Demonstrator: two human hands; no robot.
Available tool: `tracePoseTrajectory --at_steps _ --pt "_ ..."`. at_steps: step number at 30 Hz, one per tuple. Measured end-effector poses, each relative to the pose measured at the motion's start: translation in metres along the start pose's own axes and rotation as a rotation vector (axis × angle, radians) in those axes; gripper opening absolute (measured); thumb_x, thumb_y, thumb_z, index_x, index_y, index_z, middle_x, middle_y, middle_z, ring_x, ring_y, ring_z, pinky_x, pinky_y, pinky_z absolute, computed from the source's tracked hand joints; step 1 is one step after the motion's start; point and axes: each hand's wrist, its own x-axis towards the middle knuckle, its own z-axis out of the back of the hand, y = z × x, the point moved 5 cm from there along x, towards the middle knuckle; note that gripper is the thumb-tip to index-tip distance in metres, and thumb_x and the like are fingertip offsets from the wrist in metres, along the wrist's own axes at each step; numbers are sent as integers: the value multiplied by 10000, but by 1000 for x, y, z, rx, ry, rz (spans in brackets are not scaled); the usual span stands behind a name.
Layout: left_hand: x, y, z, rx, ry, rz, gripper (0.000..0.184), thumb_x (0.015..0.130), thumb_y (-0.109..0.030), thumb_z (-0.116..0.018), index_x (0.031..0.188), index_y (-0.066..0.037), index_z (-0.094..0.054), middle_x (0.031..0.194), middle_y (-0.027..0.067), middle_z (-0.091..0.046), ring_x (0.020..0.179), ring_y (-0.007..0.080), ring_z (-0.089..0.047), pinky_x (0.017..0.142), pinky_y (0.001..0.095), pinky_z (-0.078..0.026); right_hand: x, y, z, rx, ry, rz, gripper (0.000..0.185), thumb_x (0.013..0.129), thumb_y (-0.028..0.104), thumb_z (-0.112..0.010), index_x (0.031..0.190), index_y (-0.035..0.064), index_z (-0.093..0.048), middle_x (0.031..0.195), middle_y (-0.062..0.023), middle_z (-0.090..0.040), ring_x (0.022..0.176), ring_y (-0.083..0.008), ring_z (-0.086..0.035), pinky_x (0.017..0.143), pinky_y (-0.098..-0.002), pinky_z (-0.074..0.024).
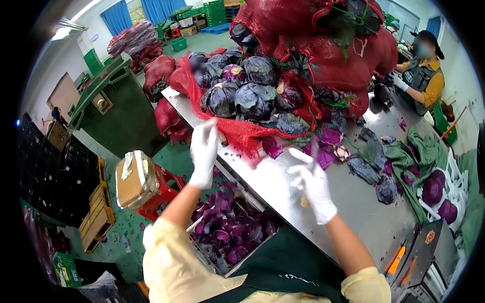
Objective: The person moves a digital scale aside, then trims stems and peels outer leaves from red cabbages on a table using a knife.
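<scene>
White-gloved, my left hand (203, 154) is raised at the table's left edge, beside the opened red mesh bag (242, 132). Its fingertips are blurred against the mesh, so I cannot tell whether they grip it. Several purple cabbages (255, 101) with dark outer leaves lie on the spread bag. My right hand (313, 192), also gloved in white, is over the metal table (343, 232) with fingers apart. A blurred streak rises above its fingers; what it is remains unclear. Loose purple leaves (328, 146) lie between that hand and the bag.
Full red mesh sacks (328, 60) are stacked at the back. Below the table's edge is a bin of purple trimmings (232, 230). An orange-handled knife (396, 260) lies front right. A box on a red stool (141, 182) stands left. Another person (422, 76) works across the table.
</scene>
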Motion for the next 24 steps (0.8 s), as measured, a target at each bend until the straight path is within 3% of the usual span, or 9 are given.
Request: tracePoseTrajectory --at_steps 7,11,14,15,16,17,21,23,24 --pt "163 104 -217 497 410 103 581 1004 -534 -430 1019 -21 -703 993 243 -703 948 433 -670 864 507 -516 -51 -12 101 -147 -194 14 390 966 11 -430 1314 27 -606 921 -48 -684 639 -58 -582 590 -195 -458" --pt "130 88 -229 574 231 140 684 956 -668 -416 1028 -57 -716 945 190 -721 911 360 -701 827 487 -536 -69 -13 134 -119 -326 47 376 971 12 -406 1294 -18 -596 845 -56 -682 610 -69 -581 571 -197 -452" --pt "81 -32 -192 103 502 159 464 817 -506 -659 970 -73 -724 973 189 -681 945 370 -655 832 475 -516 -70 -13 134 -49 -386 93 365 976 53 -424 1285 -4 -610 844 -42 -669 609 -59 -576 554 -185 -429" --pt "-1 -120 -178 136 427 -379 463 744 -473 -730 952 -65 -666 918 165 -647 920 362 -617 809 481 -490 -79 -14 125 -38 -411 62 365 976 53 -424 1285 -4 -610 844 -42 -669 609 -59 -576 554 -185 -429" --pt "-40 -149 -173 3 571 -468 499 694 -461 -763 950 -64 -601 876 146 -599 860 359 -586 763 486 -469 -72 -1 118 -74 -407 55 364 979 59 -427 1287 3 -612 877 -42 -674 611 -58 -580 555 -185 -429" --pt "-43 -154 -172 20 677 -415 534 699 -395 -785 1051 -41 -594 964 162 -621 912 371 -604 818 481 -485 -54 13 107 -101 -386 60 363 982 64 -429 1290 10 -614 909 -42 -678 613 -57 -583 555 -186 -429" --pt "-8 -165 -101 -377 62 -246 317 871 -123 -688 1162 -6 -647 1098 179 -664 1034 332 -640 914 392 -504 -60 29 120 -41 -454 97 364 1017 166 -463 1337 47 -593 1064 -65 -674 615 -59 -598 518 -168 -427" --pt "-5 -129 -119 -367 124 -62 248 945 -128 -627 1153 0 -669 1088 169 -674 1015 308 -649 889 364 -511 -64 22 130 -38 -473 83 388 1035 225 -459 1379 86 -571 1088 -57 -663 607 -61 -598 516 -171 -432" --pt "-36 -125 -149 -459 408 33 258 956 -154 -627 1158 2 -669 1088 165 -677 1023 304 -650 900 358 -509 -77 6 134 -28 -501 16 398 1043 257 -457 1396 107 -561 1083 -49 -653 612 -61 -600 506 -177 -433"
